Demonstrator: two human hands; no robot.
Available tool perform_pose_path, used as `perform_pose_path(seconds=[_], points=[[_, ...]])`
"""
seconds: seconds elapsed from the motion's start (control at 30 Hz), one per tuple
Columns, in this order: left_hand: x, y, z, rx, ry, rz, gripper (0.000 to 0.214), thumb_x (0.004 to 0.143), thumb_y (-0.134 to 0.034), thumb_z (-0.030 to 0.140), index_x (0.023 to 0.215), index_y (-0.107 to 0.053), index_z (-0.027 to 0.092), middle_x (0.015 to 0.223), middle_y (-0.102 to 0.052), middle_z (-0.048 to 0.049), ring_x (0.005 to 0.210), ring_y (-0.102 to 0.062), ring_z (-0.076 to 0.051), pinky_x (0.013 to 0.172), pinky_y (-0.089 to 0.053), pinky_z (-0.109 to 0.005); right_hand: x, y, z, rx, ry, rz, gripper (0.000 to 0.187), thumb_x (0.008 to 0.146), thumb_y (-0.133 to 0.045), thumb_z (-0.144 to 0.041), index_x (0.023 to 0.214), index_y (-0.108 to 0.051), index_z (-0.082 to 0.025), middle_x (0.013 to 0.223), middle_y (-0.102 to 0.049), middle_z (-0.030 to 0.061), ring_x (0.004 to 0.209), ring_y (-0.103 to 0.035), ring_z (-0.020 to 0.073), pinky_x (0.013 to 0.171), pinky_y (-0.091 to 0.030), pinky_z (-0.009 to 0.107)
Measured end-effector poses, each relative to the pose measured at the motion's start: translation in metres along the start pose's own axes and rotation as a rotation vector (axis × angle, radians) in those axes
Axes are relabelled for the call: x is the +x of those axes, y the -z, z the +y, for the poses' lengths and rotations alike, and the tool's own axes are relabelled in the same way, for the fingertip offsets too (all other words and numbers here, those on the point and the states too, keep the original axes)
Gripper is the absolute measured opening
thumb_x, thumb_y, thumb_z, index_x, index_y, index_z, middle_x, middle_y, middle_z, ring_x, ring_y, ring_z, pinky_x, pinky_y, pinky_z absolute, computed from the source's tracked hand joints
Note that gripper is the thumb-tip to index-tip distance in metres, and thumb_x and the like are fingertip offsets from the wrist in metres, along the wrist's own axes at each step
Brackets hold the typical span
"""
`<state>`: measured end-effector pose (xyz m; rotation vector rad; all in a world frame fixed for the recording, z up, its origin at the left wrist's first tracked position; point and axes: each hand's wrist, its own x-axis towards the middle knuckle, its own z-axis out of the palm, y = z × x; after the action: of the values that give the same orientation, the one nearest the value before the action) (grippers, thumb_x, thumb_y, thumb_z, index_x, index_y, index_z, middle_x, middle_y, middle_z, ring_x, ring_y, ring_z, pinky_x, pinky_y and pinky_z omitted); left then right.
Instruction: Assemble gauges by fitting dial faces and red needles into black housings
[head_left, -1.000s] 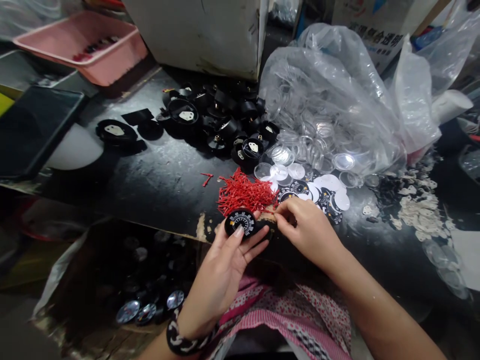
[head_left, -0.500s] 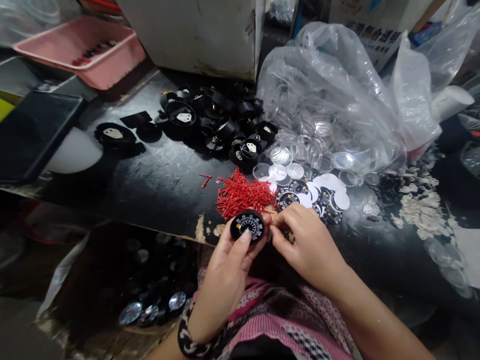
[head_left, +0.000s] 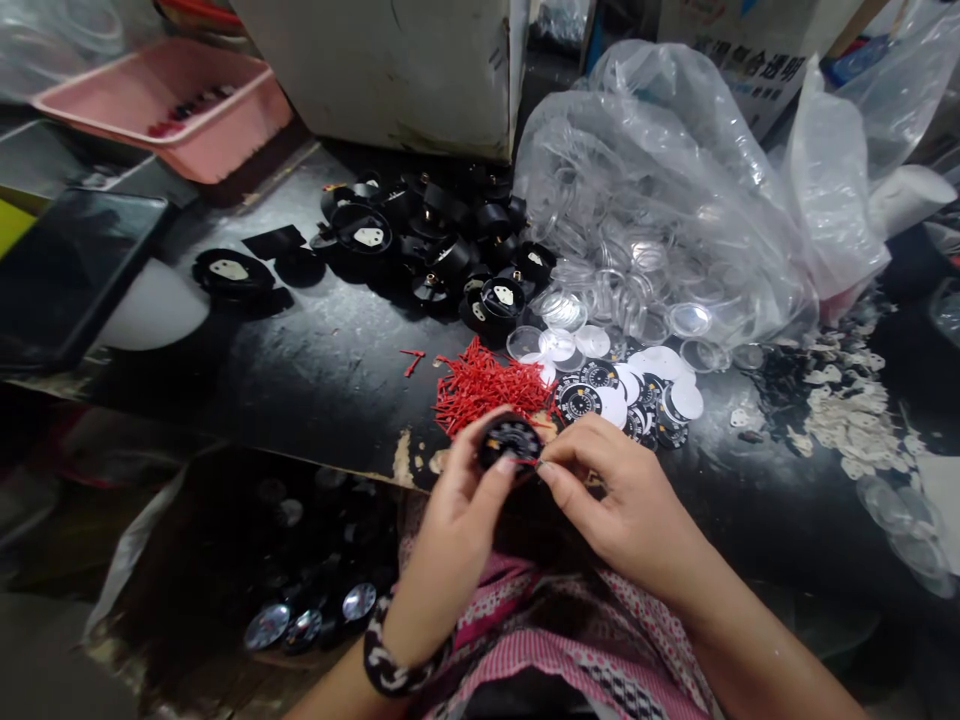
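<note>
My left hand [head_left: 469,490] grips a small black round gauge [head_left: 510,440] by its rim, thumb over the lower part of its dial. The dial face is dark with pale markings and is slightly blurred. At the gauge's right edge, my right hand [head_left: 600,475] pinches the end of a thin red needle [head_left: 528,462], which lies across the dial near my left thumb. Just beyond the gauge is a heap of red needles [head_left: 487,385]. To its right lie printed black dial discs [head_left: 579,402], some turned white side up.
Black gauge housings [head_left: 442,215] are piled at the back, with clear round lenses [head_left: 630,290] spilling from a plastic bag [head_left: 667,130]. Small pale metal plates [head_left: 847,410] lie on the right. A pink tray [head_left: 180,110] is back left. Below the table edge, an open sack [head_left: 127,570] contains finished-looking gauges [head_left: 304,628].
The gauge has shifted slightly right and tilted in my left hand. My right fingertips have come to its edge, and a red needle now shows across the dial.
</note>
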<state>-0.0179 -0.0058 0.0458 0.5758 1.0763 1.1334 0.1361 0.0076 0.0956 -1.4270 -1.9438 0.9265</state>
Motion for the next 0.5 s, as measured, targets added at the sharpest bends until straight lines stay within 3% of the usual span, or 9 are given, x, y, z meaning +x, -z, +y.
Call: perform_pose_path(seconds=[0.13, 0.27, 0.5], points=[[0.001, -0.006, -0.006, 0.068, 0.041, -0.107, 0.027, 0.089, -0.064, 0.031, 0.116, -0.065, 0.032, 0.122, -0.068, 0.0, 0.117, -0.061, -0.021, 0.107, -0.043, -0.033, 0.001, 0.0, -0.001, -0.087, -0.047, 0.005, 0.013, 0.092, -0.053, -0.017, 0.081, -0.058, -0.02, 0.083, -0.059, 0.0022, 0.081, -0.054, 0.0168, 0.072, -0.039, 0.031], [-0.003, -0.009, -0.002, 0.12, 0.01, -0.108, 0.028, 0.088, -0.064, 0.032, 0.116, -0.065, 0.029, 0.122, -0.068, -0.0015, 0.117, -0.061, -0.022, 0.108, -0.042, -0.034, 0.001, 0.003, -0.002, -0.082, -0.054, -0.017, 0.014, 0.093, -0.052, -0.018, 0.079, -0.056, -0.021, 0.082, -0.057, 0.0017, 0.08, -0.054, 0.017, 0.07, -0.039, 0.03], [-0.008, -0.008, 0.007, 0.238, -0.076, -0.089, 0.023, 0.087, -0.065, 0.03, 0.11, -0.066, 0.03, 0.114, -0.071, 0.0004, 0.107, -0.066, -0.019, 0.094, -0.05, -0.027, -0.004, 0.004, -0.006, -0.048, -0.039, -0.003, 0.014, 0.093, -0.052, -0.015, 0.08, -0.055, -0.021, 0.084, -0.06, 0.0016, 0.083, -0.055, 0.0172, 0.074, -0.039, 0.031]])
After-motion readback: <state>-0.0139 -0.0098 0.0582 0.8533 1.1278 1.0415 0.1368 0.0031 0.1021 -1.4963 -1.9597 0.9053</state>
